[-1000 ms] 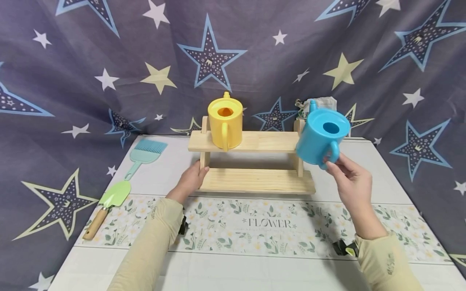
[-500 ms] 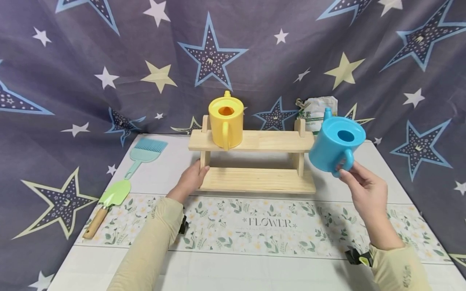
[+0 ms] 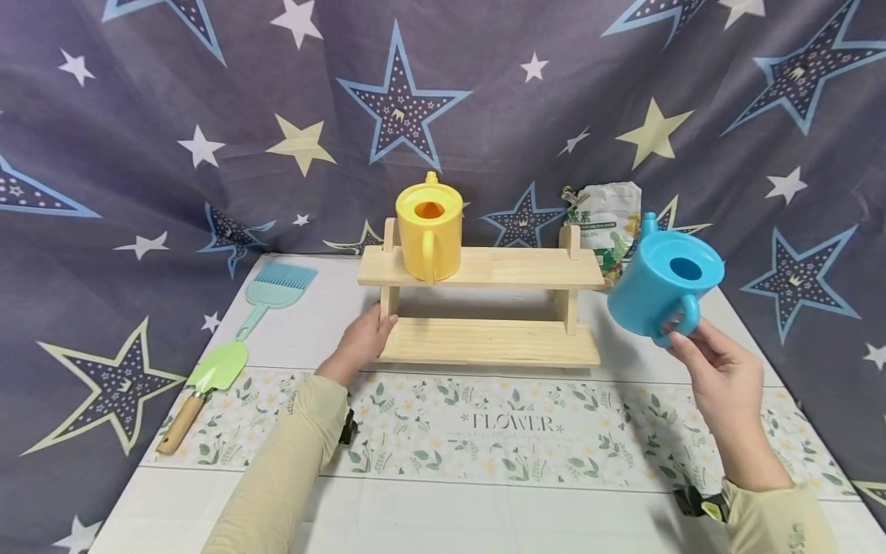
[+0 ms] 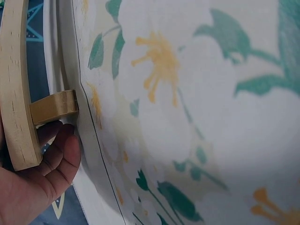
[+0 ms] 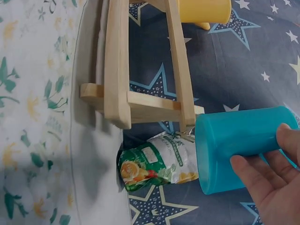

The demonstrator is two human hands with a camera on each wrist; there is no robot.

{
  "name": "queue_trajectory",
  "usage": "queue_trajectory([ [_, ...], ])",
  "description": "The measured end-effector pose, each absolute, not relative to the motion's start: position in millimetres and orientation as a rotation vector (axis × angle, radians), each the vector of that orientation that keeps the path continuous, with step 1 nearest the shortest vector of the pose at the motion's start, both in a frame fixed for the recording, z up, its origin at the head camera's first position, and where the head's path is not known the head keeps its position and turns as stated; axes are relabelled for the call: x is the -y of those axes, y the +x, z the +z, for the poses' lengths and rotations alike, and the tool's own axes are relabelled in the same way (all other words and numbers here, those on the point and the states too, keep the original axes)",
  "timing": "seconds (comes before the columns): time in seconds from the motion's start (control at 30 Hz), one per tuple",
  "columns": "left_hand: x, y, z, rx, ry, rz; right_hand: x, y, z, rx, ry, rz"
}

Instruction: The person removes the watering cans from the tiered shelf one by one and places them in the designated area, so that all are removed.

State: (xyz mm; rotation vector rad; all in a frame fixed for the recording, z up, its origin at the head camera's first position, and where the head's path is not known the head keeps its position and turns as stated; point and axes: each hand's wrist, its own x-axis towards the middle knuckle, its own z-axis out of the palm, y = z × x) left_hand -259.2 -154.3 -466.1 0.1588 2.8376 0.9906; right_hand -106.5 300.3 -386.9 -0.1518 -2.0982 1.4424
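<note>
The right hand (image 3: 727,377) is pinching the blue watering can (image 3: 647,288) by its handle (image 3: 690,314), presumably for sure control, and holding it tilted in the air off the right end of the wooden rack (image 3: 491,342). Well apart, the left hand (image 3: 356,342) is gripping the rack's lower left end, apparently steadying it, while the yellow watering can (image 3: 445,245) is standing upright on the upper plank (image 3: 515,267).

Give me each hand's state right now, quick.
Left hand: closed, gripping the wooden shelf's left end.
Right hand: closed, holding the blue watering can.
</note>
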Motion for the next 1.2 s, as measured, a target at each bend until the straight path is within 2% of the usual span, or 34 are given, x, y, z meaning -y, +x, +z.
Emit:
queue_trajectory([
  [0.43, 155, -259, -467, -2.844, 0.171, 0.991, -314, -104, -405, 2.165, -0.282, 1.439],
  [1.2, 155, -259, -468, -2.839, 0.148, 1.002, -323, -106, -439, 2.059, -0.223, 1.669],
])
